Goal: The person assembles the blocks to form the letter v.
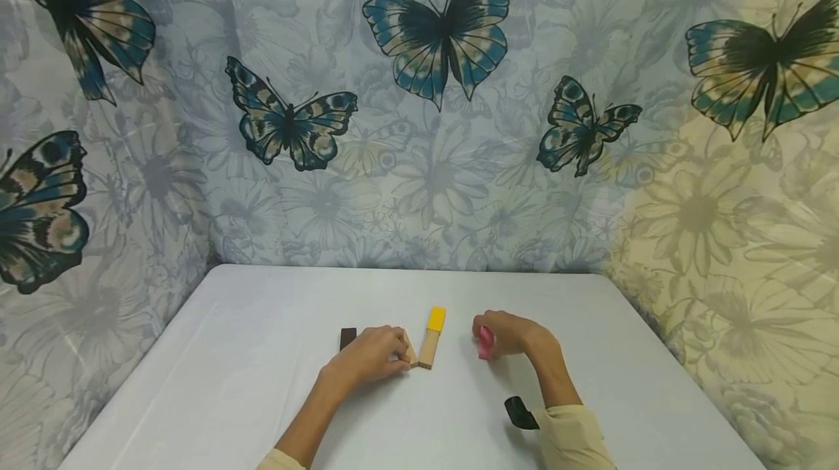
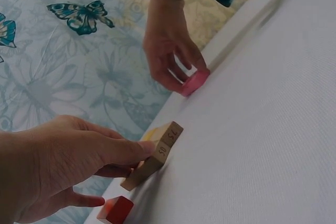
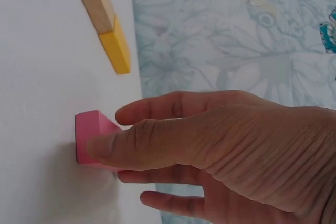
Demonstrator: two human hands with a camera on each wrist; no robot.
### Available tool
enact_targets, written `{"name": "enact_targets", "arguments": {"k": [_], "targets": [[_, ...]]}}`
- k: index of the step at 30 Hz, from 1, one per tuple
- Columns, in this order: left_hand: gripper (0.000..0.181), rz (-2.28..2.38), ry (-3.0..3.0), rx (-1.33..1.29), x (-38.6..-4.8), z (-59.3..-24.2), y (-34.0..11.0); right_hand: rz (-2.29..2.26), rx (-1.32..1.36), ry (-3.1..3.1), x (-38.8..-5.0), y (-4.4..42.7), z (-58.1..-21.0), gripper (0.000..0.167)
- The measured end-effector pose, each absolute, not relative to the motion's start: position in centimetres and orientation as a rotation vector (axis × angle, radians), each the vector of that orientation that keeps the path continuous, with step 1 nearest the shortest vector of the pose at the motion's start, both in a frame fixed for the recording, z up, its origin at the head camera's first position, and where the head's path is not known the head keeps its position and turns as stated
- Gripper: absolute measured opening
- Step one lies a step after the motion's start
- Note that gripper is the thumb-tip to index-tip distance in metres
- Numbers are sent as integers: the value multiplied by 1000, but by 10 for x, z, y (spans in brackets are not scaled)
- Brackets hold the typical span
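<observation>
My left hand [image 1: 368, 357] pinches a plain wooden block [image 2: 142, 174] between thumb and fingers; its end bears printed digits. Beside it, touching at the near end, lies another wooden block [image 1: 428, 350] with a yellow block [image 1: 436, 318] at its far end. My right hand [image 1: 511, 334] grips a pink block [image 3: 85, 129] between thumb and fingers, low over the white table or on it; I cannot tell which. Near the left little finger is a red block [image 2: 116, 209]. In the head view a dark block [image 1: 347, 338] shows just behind the left hand.
The table [image 1: 229, 382] has a white cover. Butterfly-patterned cloth [image 1: 432, 186] hangs behind it and at both sides. A black object [image 1: 520, 413] sits at the right wrist, by the sleeve cuff.
</observation>
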State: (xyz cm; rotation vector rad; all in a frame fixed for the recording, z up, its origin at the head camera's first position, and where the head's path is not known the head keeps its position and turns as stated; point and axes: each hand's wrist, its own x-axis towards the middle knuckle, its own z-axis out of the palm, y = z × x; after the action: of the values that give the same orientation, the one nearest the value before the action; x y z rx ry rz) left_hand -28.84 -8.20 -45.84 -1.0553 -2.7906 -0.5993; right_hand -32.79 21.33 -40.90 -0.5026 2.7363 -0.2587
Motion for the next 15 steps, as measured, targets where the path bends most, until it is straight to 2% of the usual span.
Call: {"name": "enact_targets", "arguments": {"k": [8, 15], "targets": [[5, -616, -2794, -1050, -289, -457, -84, -237, -495, 2715, -331, 211, -411, 44], [5, -592, -2787, -1067, -290, -457, -84, -210, -535, 2719, -333, 210, -412, 40]]}}
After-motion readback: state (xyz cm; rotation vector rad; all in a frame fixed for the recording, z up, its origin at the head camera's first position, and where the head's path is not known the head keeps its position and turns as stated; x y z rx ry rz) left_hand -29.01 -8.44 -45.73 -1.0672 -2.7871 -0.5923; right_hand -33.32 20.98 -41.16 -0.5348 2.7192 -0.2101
